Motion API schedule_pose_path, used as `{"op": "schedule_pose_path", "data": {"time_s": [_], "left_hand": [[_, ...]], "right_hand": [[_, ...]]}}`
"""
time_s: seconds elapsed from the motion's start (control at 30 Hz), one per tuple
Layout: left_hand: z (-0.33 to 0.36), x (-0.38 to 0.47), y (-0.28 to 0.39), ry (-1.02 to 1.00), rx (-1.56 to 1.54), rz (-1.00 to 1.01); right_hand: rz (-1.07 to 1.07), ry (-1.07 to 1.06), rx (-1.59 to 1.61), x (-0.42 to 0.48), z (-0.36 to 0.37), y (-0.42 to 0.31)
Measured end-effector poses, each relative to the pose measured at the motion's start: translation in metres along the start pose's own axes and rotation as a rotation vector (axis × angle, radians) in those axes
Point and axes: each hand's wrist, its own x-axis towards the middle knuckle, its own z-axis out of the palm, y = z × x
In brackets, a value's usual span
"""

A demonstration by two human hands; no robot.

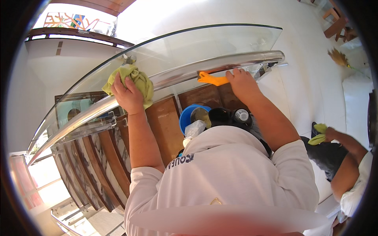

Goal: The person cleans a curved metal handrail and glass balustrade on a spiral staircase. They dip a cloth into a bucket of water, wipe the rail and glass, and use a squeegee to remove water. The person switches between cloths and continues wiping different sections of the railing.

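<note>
A polished metal handrail [174,73] runs along a clear glass balustrade panel [218,39]. My left hand [127,93] grips a bunched yellow-green cloth [145,84], which covers part of the rail and lies close to the glass. In my right hand [242,84] is an orange-handled hand tool [214,79]. Its dark end sits beside the underside of the rail; whether it touches is unclear. Below, between my arms, stands a blue bucket [183,116] on a brown stair tread, with murky contents partly hidden by a pale plastic bag [195,128].
Brown stairs [103,159] with marble-patterned risers descend at the left. A bottle [242,116] is at my waist. Another person's hand [330,134] at the right holds a green cloth [318,138]. A broom [338,57] and wooden furniture [335,25] are on the pale floor beyond.
</note>
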Motion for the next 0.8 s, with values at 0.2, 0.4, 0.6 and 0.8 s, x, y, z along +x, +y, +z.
{"op": "schedule_pose_path", "data": {"time_s": [0.2,0.4,0.6,0.8], "left_hand": [[0.001,-0.001,0.0,0.017,-0.027,-0.003],[-0.002,0.0,0.004,0.013,-0.026,-0.013],[-0.003,0.0,0.004,0.022,-0.046,-0.002],[-0.003,0.0,0.002,0.002,-0.03,0.017]], "right_hand": [[-0.028,-0.023,0.012,0.006,-0.007,-0.019],[-0.137,0.01,0.062,0.022,0.001,-0.061],[-0.07,-0.09,0.041,0.016,-0.001,-0.052],[-0.133,-0.038,0.072,0.023,0.009,-0.069]]}}
